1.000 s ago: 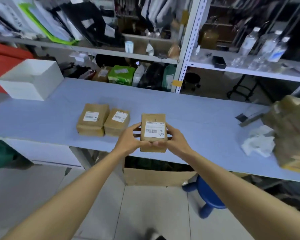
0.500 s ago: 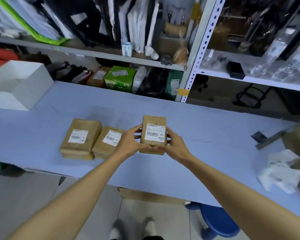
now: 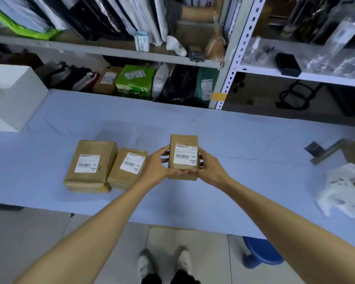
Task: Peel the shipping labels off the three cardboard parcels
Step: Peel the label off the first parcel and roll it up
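Observation:
A small brown cardboard parcel (image 3: 183,139) is held upright over the blue table (image 3: 244,144), its white shipping label (image 3: 186,155) facing me. My left hand (image 3: 156,167) grips its left side and my right hand (image 3: 210,167) grips its right side, thumbs near the bottom edge. Two more brown parcels lie flat on the table to the left. The larger one (image 3: 90,177) is at the far left with its label (image 3: 87,163) on top. The middle one (image 3: 126,177) touches it, with its label (image 3: 132,162) stuck on top.
A white box (image 3: 12,97) sits at the table's back left. Crumpled white paper (image 3: 344,191) and a dark metal tool (image 3: 324,150) lie at the right. Stocked shelves (image 3: 131,54) run behind the table. A blue stool (image 3: 260,253) stands under the table's near edge.
The view has moved closer over the table. Both hands still hold the same parcel upright, now over the table rather than at its near edge.

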`<control>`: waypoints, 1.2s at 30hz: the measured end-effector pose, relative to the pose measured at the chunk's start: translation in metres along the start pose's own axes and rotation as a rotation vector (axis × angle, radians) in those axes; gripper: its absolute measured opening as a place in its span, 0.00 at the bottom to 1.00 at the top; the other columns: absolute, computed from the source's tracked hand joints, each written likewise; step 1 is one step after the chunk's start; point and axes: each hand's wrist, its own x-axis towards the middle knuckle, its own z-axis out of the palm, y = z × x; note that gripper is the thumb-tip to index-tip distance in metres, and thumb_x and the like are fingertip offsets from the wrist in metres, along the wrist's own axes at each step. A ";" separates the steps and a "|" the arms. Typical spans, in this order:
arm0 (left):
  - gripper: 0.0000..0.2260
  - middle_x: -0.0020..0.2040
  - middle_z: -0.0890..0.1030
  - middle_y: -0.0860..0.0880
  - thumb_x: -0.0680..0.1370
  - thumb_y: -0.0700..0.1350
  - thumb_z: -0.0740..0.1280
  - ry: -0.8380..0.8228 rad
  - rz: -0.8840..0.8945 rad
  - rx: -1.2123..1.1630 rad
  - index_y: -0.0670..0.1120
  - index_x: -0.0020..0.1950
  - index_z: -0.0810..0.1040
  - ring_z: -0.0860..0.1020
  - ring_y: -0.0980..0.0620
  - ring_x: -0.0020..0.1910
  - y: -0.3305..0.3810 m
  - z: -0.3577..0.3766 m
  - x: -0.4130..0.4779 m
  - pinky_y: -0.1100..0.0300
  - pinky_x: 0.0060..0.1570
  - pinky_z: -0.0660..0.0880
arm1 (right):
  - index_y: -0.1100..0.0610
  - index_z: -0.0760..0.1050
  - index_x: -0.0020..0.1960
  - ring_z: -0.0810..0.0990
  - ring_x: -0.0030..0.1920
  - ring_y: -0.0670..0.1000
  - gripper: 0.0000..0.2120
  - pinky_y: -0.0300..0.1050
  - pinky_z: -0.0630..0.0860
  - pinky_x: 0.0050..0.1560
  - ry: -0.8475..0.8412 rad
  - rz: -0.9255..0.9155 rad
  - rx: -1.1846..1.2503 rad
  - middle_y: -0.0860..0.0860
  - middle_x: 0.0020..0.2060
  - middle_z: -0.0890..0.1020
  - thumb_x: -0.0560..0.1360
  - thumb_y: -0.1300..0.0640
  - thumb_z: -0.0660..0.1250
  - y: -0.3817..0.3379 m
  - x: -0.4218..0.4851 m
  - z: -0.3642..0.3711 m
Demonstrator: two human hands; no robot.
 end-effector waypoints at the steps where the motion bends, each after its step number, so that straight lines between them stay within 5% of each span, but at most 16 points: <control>1: 0.42 0.59 0.78 0.56 0.61 0.43 0.82 -0.007 -0.015 -0.020 0.53 0.72 0.69 0.79 0.57 0.56 -0.006 0.003 0.000 0.66 0.41 0.79 | 0.47 0.68 0.69 0.79 0.53 0.42 0.36 0.29 0.76 0.38 -0.002 0.009 0.003 0.39 0.54 0.79 0.65 0.50 0.78 0.006 -0.001 0.002; 7: 0.44 0.61 0.77 0.54 0.59 0.41 0.82 -0.028 -0.087 -0.116 0.52 0.72 0.68 0.77 0.57 0.60 -0.047 0.021 -0.011 0.61 0.50 0.80 | 0.50 0.64 0.71 0.79 0.54 0.44 0.39 0.35 0.76 0.48 -0.046 0.071 0.045 0.35 0.52 0.76 0.66 0.52 0.79 0.040 -0.008 0.024; 13: 0.45 0.63 0.77 0.50 0.60 0.36 0.81 0.005 -0.140 -0.163 0.48 0.74 0.66 0.77 0.57 0.59 -0.078 0.032 -0.021 0.67 0.50 0.78 | 0.48 0.65 0.69 0.79 0.50 0.37 0.39 0.31 0.77 0.44 0.005 0.112 0.134 0.32 0.51 0.75 0.64 0.58 0.80 0.063 -0.012 0.052; 19: 0.44 0.62 0.76 0.52 0.62 0.34 0.80 -0.050 -0.167 -0.128 0.47 0.74 0.65 0.76 0.63 0.55 -0.086 0.026 -0.015 0.72 0.46 0.76 | 0.49 0.69 0.67 0.80 0.52 0.43 0.34 0.30 0.77 0.45 0.046 0.094 0.152 0.38 0.51 0.79 0.66 0.63 0.78 0.073 -0.008 0.067; 23: 0.39 0.60 0.76 0.53 0.66 0.32 0.77 -0.056 -0.189 -0.140 0.46 0.73 0.66 0.76 0.54 0.60 -0.088 0.023 -0.011 0.72 0.50 0.76 | 0.44 0.69 0.65 0.80 0.49 0.38 0.34 0.28 0.76 0.43 0.058 0.114 0.157 0.35 0.49 0.79 0.66 0.67 0.76 0.078 -0.006 0.066; 27: 0.37 0.61 0.76 0.51 0.67 0.30 0.75 -0.052 -0.180 -0.143 0.46 0.73 0.67 0.75 0.55 0.60 -0.088 0.026 -0.009 0.71 0.51 0.76 | 0.40 0.66 0.64 0.79 0.47 0.32 0.35 0.26 0.74 0.42 0.065 0.135 0.150 0.33 0.49 0.77 0.67 0.65 0.76 0.082 -0.008 0.067; 36: 0.38 0.65 0.74 0.51 0.69 0.30 0.73 -0.078 -0.174 -0.184 0.46 0.75 0.63 0.72 0.53 0.65 -0.089 0.027 -0.010 0.73 0.50 0.75 | 0.52 0.58 0.76 0.78 0.51 0.45 0.46 0.25 0.74 0.39 0.045 0.150 0.149 0.43 0.52 0.77 0.66 0.65 0.77 0.079 -0.006 0.063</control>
